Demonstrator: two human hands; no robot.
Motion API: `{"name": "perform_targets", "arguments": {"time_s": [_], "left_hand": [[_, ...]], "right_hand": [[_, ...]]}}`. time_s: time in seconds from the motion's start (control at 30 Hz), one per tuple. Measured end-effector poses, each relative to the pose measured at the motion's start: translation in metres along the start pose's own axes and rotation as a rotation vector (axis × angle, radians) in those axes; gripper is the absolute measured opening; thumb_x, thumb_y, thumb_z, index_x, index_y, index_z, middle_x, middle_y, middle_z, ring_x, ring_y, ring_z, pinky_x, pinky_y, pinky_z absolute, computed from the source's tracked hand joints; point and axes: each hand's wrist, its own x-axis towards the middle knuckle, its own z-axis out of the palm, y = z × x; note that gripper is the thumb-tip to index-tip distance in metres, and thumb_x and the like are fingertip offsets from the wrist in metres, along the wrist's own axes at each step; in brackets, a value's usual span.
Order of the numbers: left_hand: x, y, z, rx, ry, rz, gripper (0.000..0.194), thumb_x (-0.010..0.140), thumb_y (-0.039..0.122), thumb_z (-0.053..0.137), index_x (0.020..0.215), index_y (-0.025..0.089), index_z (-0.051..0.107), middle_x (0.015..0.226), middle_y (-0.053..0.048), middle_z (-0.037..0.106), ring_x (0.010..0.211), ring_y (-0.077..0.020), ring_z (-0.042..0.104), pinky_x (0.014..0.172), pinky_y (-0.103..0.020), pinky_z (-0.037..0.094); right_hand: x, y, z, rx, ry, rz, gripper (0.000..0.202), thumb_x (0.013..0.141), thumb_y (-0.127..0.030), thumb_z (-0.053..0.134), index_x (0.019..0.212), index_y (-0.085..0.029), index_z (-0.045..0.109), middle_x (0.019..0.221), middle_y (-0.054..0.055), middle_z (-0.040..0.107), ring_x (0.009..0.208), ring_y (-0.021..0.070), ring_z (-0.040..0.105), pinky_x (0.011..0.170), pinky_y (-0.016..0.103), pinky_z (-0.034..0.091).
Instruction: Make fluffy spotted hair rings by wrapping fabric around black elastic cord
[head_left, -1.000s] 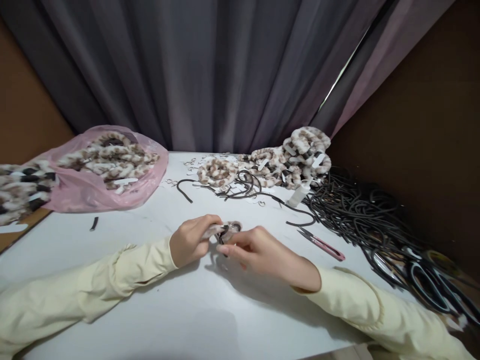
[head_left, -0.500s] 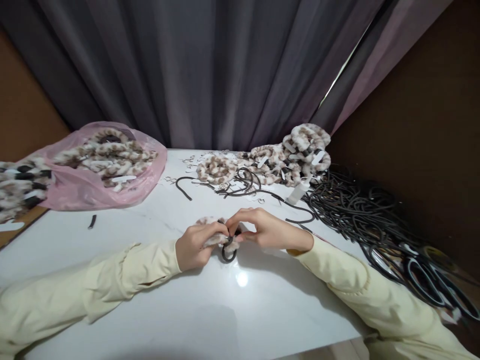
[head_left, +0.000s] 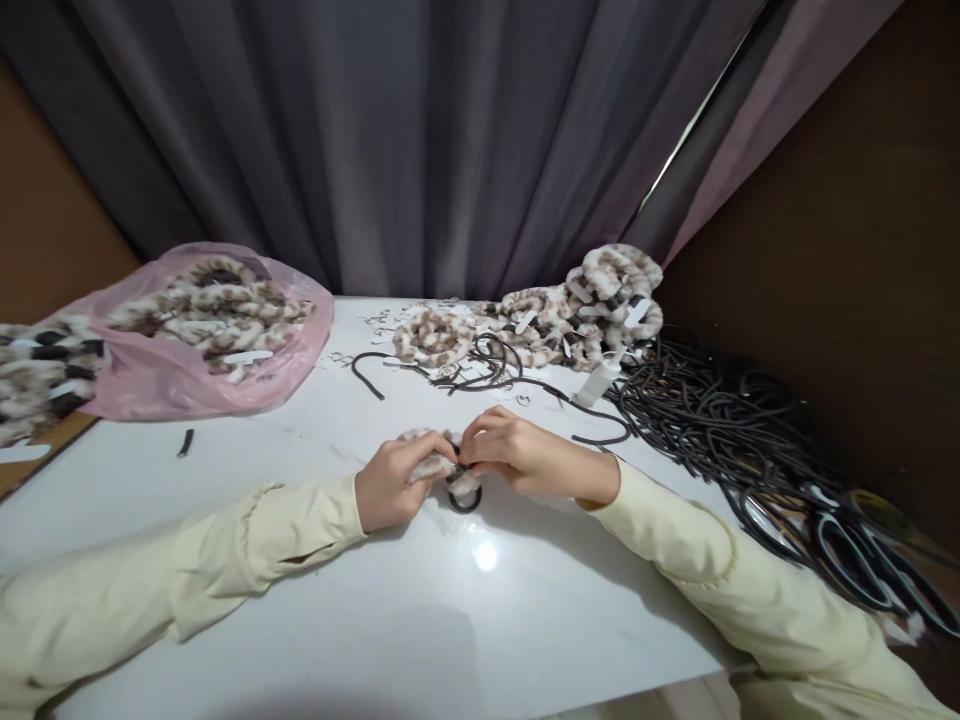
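A fluffy white-and-brown piece (head_left: 431,467) with black cord lies between my hands near the middle of the table. My left hand (head_left: 396,482) is closed on its left side, thumb and fingers pinching the fluff. From the right, my right hand (head_left: 510,455) pinches at the same spot, its fingertips touching a dark part. What exactly sits between those right fingertips is hidden. Below the fingers a black cord loop (head_left: 465,502) sticks out towards me.
A pink plastic bag (head_left: 300,370) of fluffy coils stands at the left. More fluffy coils (head_left: 532,315) are heaped at the back, beside a white bottle (head_left: 598,382). Black cords (head_left: 705,410) and scissors (head_left: 855,565) lie on the right. A short black strip (head_left: 185,442) rests left.
My right fingers have closed in, drawing together over the dark part. The black loop has turned and shifted slightly right. My left hand keeps its hold.
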Motion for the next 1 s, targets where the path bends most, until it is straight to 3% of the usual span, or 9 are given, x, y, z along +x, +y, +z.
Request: {"name": "perform_targets", "arguments": {"time_s": [0.17, 0.27, 0.4, 0.53, 0.63, 0.83, 0.9, 1.0], "left_hand": [[0.004, -0.005, -0.003, -0.045, -0.045, -0.015, 0.008, 0.080, 0.020, 0.046, 0.083, 0.020, 0.053, 0.064, 0.002, 0.059, 0.061, -0.0114, 0.056, 0.058, -0.020, 0.041], [0.006, -0.008, -0.004, -0.046, -0.058, -0.013, 0.007, 0.080, 0.019, 0.046, 0.083, 0.019, 0.053, 0.060, 0.004, 0.057, 0.058, -0.0102, 0.055, 0.057, -0.019, 0.041], [0.006, -0.008, -0.004, -0.032, -0.090, 0.035, 0.008, 0.080, 0.020, 0.046, 0.080, 0.019, 0.054, 0.060, 0.003, 0.057, 0.055, -0.0096, 0.054, 0.055, -0.018, 0.041], [0.002, -0.006, -0.003, 0.013, -0.076, 0.092, 0.009, 0.078, 0.016, 0.045, 0.080, 0.019, 0.053, 0.064, 0.003, 0.061, 0.056, -0.0095, 0.056, 0.056, -0.018, 0.042], [-0.002, -0.007, -0.002, 0.045, -0.021, 0.167, 0.022, 0.075, 0.009, 0.043, 0.092, 0.019, 0.053, 0.076, 0.000, 0.066, 0.063, -0.0104, 0.060, 0.060, -0.019, 0.045], [-0.004, -0.015, 0.002, 0.048, 0.021, 0.449, 0.042, 0.067, -0.001, 0.037, 0.099, 0.019, 0.056, 0.085, -0.003, 0.069, 0.075, -0.0123, 0.064, 0.065, -0.019, 0.048], [-0.003, -0.015, 0.002, 0.042, 0.030, 0.408, 0.039, 0.068, 0.000, 0.038, 0.096, 0.019, 0.058, 0.083, -0.003, 0.069, 0.071, -0.0122, 0.063, 0.063, -0.019, 0.048], [0.002, -0.011, 0.002, -0.028, 0.033, 0.092, 0.023, 0.073, 0.008, 0.045, 0.088, 0.018, 0.059, 0.069, 0.000, 0.065, 0.052, -0.0100, 0.057, 0.052, -0.019, 0.045]], "right_hand": [[0.000, 0.000, 0.007, -0.246, -0.017, -0.083, 0.027, 0.078, 0.000, 0.042, 0.097, -0.008, 0.060, 0.082, 0.011, 0.065, 0.093, 0.0210, 0.052, 0.082, 0.035, 0.036], [0.001, -0.002, 0.011, -0.332, 0.014, -0.084, 0.022, 0.088, -0.012, 0.039, 0.092, -0.007, 0.060, 0.080, 0.012, 0.064, 0.086, 0.0202, 0.053, 0.079, 0.034, 0.037], [0.003, -0.003, 0.013, -0.394, 0.060, -0.092, 0.032, 0.093, -0.024, 0.034, 0.082, -0.009, 0.060, 0.077, 0.011, 0.063, 0.078, 0.0179, 0.054, 0.077, 0.033, 0.038], [0.002, 0.000, 0.013, -0.363, 0.083, -0.121, 0.030, 0.093, -0.015, 0.032, 0.084, -0.009, 0.061, 0.081, 0.012, 0.065, 0.084, 0.0174, 0.055, 0.078, 0.032, 0.037], [0.001, 0.003, 0.015, -0.273, 0.111, -0.124, 0.025, 0.090, -0.009, 0.036, 0.087, -0.012, 0.061, 0.081, 0.009, 0.067, 0.091, 0.0169, 0.056, 0.080, 0.032, 0.036], [0.000, 0.011, 0.021, -0.128, 0.169, -0.072, 0.019, 0.088, -0.012, 0.045, 0.087, -0.014, 0.063, 0.081, 0.005, 0.069, 0.090, 0.0166, 0.057, 0.082, 0.034, 0.034], [0.001, 0.013, 0.023, -0.105, 0.216, -0.025, 0.015, 0.087, -0.016, 0.049, 0.088, -0.015, 0.063, 0.083, 0.005, 0.069, 0.088, 0.0170, 0.057, 0.081, 0.035, 0.034], [0.002, 0.009, 0.022, -0.074, 0.370, 0.073, 0.016, 0.086, -0.013, 0.048, 0.093, -0.014, 0.062, 0.088, 0.007, 0.067, 0.088, 0.0179, 0.055, 0.078, 0.033, 0.038]]}}
